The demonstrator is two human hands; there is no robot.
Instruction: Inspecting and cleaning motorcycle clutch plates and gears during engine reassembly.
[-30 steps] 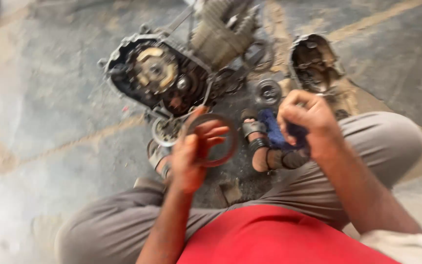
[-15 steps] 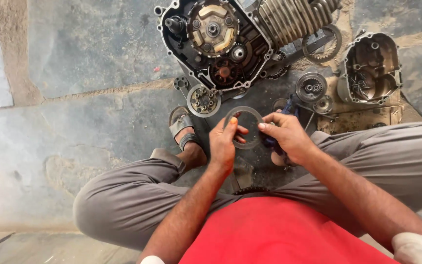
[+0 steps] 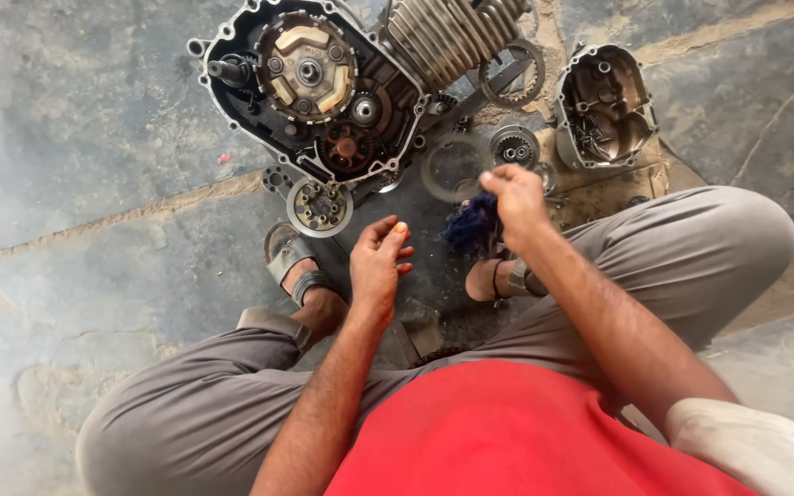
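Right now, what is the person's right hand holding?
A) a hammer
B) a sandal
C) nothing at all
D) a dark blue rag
D: the right hand pinches a dark blue rag above the floor, while the left hand is open and empty.

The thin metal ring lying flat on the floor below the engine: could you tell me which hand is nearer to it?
Right. The right hand, holding a blue rag, sits just beside the thin metal ring; the empty left hand hangs farther below, to its left.
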